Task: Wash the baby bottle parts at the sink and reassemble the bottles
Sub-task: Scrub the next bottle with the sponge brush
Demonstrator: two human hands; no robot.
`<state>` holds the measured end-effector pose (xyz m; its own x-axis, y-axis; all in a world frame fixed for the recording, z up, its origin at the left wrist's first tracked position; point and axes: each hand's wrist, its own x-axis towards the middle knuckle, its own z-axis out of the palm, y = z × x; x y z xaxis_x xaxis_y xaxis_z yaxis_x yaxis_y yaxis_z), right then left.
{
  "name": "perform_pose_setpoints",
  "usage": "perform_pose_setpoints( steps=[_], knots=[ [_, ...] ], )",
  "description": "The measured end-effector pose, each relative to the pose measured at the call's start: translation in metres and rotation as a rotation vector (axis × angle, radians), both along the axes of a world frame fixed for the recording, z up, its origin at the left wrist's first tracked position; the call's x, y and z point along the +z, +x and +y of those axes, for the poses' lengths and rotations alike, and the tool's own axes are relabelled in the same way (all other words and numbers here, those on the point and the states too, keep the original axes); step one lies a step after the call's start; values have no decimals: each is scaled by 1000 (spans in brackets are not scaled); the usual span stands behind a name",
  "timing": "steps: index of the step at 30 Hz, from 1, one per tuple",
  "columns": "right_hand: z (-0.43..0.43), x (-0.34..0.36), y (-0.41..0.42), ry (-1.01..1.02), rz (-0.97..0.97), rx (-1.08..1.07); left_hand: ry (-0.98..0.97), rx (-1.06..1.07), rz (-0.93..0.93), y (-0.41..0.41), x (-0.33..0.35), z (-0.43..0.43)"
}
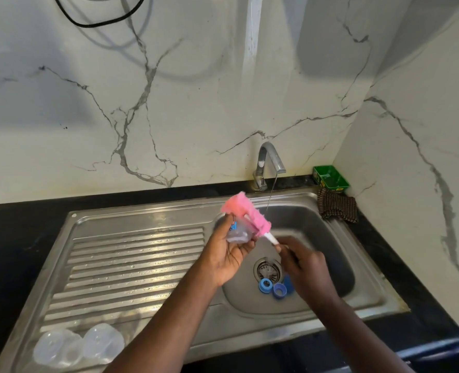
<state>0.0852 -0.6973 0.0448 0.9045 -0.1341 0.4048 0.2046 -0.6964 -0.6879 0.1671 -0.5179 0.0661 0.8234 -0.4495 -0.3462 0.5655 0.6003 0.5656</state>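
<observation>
Mid-wash, frame centre: your left hand (227, 255) curls round a clear plastic bottle part (237, 235), your right hand (305, 265) grips the pink sponge brush (245, 214); blue plastic rings (266, 285) below seemingly await scrubbing, reassembly apparently untouched.

Left hand (227, 255) grips small clear bottle (237, 234) over the sink (142, 219) basin. Right hand (305, 265), motion-blurred, holds white handle of pink brush (245, 214); the brush head sits against the bottle's top. Faucet (268, 162) runs a thin stream, just beside the brush. Two blue rings (266, 285) lie by the drain (267, 269); a third blue part is half hidden under the right hand. Two clear domed caps (103, 343) sit on the drainboard, near corner. Green box (330, 177) and brown checked cloth (337, 205) on black counter (21, 224), far right corner.
</observation>
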Motion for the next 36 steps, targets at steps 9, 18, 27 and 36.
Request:
perform_pose_setpoints(
  steps=[9,18,27,36],
  knots=[
    [3,-3,-2,11,18,-34,18,-13,43,0,-4,6],
    [8,-5,-6,42,57,-85,57,-20,-26,-1,-4,7],
    [10,-5,-14,5,67,4,41,4,-110,0,-4,6],
    [9,-1,-14,-46,66,10,112,-8,-59,-2,-4,5]
  ],
)
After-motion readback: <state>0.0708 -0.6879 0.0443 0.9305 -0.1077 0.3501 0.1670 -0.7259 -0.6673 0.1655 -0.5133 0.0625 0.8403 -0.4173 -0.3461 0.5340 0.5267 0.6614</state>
